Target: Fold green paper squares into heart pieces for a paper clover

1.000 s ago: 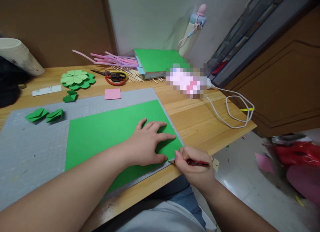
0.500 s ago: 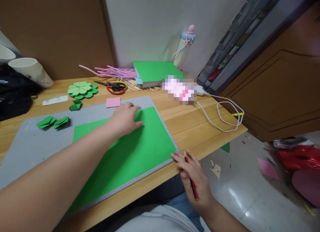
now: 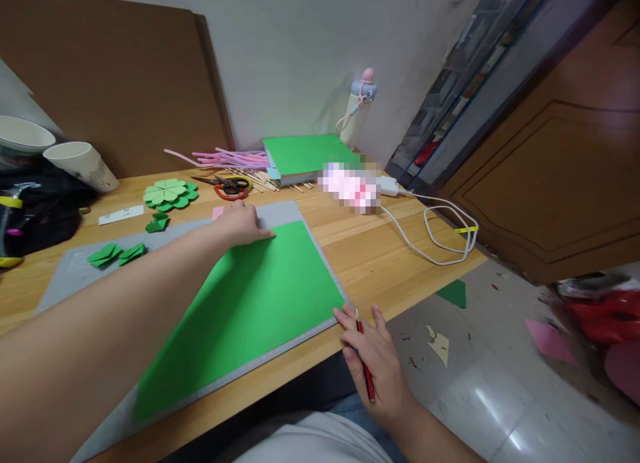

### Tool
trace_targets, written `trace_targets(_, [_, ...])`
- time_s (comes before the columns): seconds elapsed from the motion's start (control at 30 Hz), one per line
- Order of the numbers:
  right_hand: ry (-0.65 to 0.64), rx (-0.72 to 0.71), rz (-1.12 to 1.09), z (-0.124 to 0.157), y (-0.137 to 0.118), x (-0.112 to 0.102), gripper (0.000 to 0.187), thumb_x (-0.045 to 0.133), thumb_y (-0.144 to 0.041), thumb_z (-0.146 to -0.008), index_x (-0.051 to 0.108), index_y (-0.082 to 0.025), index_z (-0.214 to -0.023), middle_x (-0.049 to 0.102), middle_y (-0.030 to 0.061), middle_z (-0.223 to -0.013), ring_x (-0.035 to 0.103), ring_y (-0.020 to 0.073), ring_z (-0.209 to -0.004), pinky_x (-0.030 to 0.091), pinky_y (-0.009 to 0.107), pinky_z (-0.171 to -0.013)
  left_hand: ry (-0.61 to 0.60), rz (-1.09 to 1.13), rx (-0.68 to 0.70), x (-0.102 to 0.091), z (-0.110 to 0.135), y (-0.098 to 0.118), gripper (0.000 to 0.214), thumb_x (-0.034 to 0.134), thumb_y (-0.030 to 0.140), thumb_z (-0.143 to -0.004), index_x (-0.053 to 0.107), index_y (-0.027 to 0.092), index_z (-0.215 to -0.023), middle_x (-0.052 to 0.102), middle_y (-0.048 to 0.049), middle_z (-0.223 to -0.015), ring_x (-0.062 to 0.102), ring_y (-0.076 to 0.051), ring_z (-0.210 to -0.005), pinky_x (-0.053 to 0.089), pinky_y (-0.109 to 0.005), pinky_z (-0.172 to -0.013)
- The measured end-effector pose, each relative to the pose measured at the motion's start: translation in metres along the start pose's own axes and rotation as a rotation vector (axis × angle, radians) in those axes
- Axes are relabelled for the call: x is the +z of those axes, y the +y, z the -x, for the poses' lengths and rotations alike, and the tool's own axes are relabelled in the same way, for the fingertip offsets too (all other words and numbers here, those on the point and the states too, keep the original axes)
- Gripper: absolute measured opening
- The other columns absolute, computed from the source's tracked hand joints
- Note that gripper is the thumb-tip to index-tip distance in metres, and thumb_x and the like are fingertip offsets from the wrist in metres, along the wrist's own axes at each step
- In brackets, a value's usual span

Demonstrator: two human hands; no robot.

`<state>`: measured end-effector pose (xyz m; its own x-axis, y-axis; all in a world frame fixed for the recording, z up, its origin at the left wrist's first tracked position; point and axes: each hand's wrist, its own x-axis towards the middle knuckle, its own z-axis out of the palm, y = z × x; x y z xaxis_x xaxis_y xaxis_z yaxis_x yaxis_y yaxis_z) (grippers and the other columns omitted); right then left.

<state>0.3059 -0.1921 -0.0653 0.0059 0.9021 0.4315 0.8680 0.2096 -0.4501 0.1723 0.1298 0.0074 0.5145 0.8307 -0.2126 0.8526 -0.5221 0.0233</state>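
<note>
L hand (image 3: 240,224) flat, fingers spread, on far edge of green paper sheet (image 3: 255,296) — R hand (image 3: 376,364) w/ grip pinching red pencil (image 3: 365,364) at tabletop (image 3: 380,263) edge.

The single view comes from a camera worn on the person's head, looking forward and down across the grey cutting mat (image 3: 70,273). It sits close: the left hand (image 3: 240,224) reaches the mat's far edge, and the right hand (image 3: 383,373), gripping a pencil (image 3: 364,356), lies at its near right corner. Beyond the mat stands the white wall (image 3: 300,63); the frame edges look bent, probably by a wide lens
</note>
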Motion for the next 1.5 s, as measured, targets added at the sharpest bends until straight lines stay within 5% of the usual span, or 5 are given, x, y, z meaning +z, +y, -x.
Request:
trace_targets(0.47, [0.007,-0.027,0.033,-0.001,-0.002,0.000,0.019,0.047,-0.010,-0.088,0.050,-0.020,-0.104,0.056,0.0112,-0.132,0.042,0.0220,-0.131,0.012,0.050,-0.113,-0.132,-0.016,0.090,-0.004,0.014,0.007,0.074,0.067,0.067,-0.060,0.062,0.011,-0.108,0.064,-0.0185,-0.107,0.060,-0.034,-0.099,0.047,-0.037,-0.077])
trace_targets(0.8, [-0.004,-0.038,0.042,0.001,0.000,0.000,0.020,0.048,-0.009,-0.088,0.050,-0.020,-0.104,0.056,0.0111,-0.132,0.042,0.0225,-0.131,0.013,0.052,-0.113,-0.132,0.254,0.083,-0.006,0.021,-0.011,0.029,0.055,0.034,-0.090,0.057,0.015,-0.112,0.060,-0.0076,-0.109,0.061,-0.020,-0.092,0.052,-0.040,-0.079])
trace_targets(1.03, [0.038,0.005,-0.044,-0.001,0.000,-0.002,0.023,0.046,-0.009,-0.087,0.050,-0.021,-0.107,0.054,0.0108,-0.135,0.045,0.0240,-0.128,0.017,0.056,-0.112,-0.042,0.657,0.114,-0.013,0.042,-0.038,0.031,0.071,0.042,-0.065,0.065,0.020,-0.086,0.068,0.0013,-0.078,0.062,-0.019,-0.078,0.044,-0.026,-0.069])
trace_targets(1.3, [0.145,0.108,-0.231,-0.006,-0.009,0.000,0.024,0.046,-0.010,-0.088,0.047,-0.021,-0.109,0.047,0.0131,-0.140,0.044,0.0243,-0.129,0.017,0.057,-0.114,0.107,1.099,-0.123,-0.034,0.092,-0.068,0.046,0.075,0.047,-0.054,0.059,0.020,-0.087,0.061,0.0043,-0.068,0.053,-0.012,-0.059,0.038,-0.021,-0.053])
trace_targets(1.5, [0.171,0.166,-0.368,-0.008,-0.015,0.004,0.021,0.046,-0.017,-0.092,0.050,-0.022,-0.112,0.050,0.0137,-0.138,0.047,0.0250,-0.127,0.032,0.054,-0.108,0.087,1.331,-0.338,-0.013,0.125,-0.059,0.034,0.070,0.036,-0.062,0.050,0.020,-0.084,0.058,0.0061,-0.063,0.054,-0.012,-0.053,0.043,-0.023,-0.050])
